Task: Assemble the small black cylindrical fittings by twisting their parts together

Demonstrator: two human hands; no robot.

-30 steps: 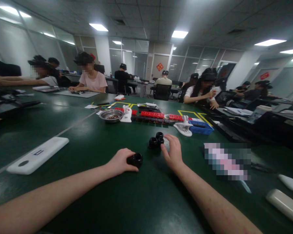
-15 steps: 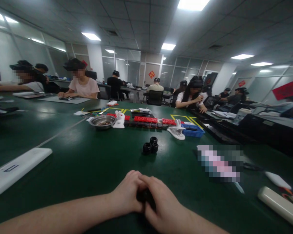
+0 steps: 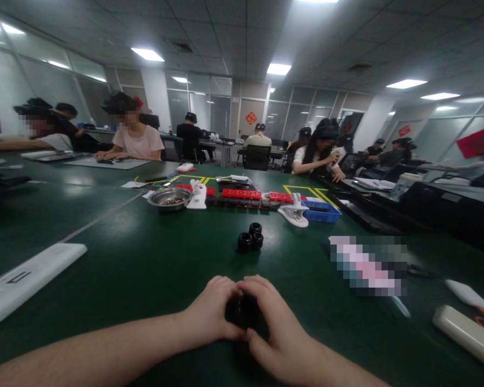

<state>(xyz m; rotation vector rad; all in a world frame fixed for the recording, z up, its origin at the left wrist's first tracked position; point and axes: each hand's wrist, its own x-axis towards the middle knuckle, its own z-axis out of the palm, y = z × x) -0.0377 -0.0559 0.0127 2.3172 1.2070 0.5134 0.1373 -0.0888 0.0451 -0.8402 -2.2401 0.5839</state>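
Cupping black cylinder (image 3: pixel 245 308), left grip (image 3: pixel 214 304), right grip (image 3: pixel 281 327)

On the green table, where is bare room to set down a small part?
Left: between the long white object and left hand. Right: between the three black pieces and pixelated item. Crowded: the far row of metal bowl, white clips, red blocks and blue tray.

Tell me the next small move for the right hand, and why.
I'd probably draw the right hand gently inward to steady the black part. The left hand appears to grip it from its side, while the right curves around the other side with what looks like a dark gap before its palm. Whether the right fingertips already touch it is hard to tell.
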